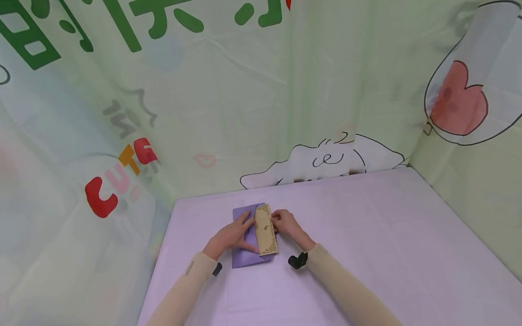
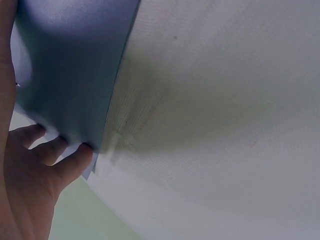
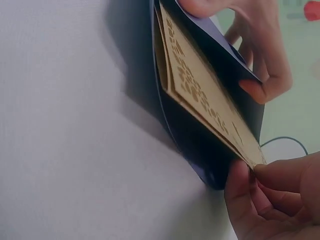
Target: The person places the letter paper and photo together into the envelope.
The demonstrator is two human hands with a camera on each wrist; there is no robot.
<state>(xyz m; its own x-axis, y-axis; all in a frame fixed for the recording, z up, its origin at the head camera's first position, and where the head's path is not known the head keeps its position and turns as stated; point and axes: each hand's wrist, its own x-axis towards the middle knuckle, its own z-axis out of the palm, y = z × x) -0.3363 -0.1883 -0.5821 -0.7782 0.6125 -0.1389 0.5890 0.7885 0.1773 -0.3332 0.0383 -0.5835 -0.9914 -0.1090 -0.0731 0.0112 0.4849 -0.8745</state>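
A purple envelope [image 1: 244,258] lies at the far left part of the table, its mouth facing right. A tan folded card [image 1: 266,233] with brown ornament in its corners sits partly between the envelope's two layers. My left hand [image 1: 232,234] spreads over the envelope and holds its upper layer lifted, thumb and fingers at opposite ends. In the left wrist view the fingertips [image 2: 82,150] bend against the purple paper. At the card's right edge, my right hand [image 1: 285,222] pinches it between thumb and index finger, seen closely in the right wrist view.
A pale lilac cloth covers the table [image 1: 367,235]. Behind it and on both sides hang light curtains [image 1: 228,104] with printed letters and cartoon drawings. Each wrist carries a black strap device [image 1: 298,260].
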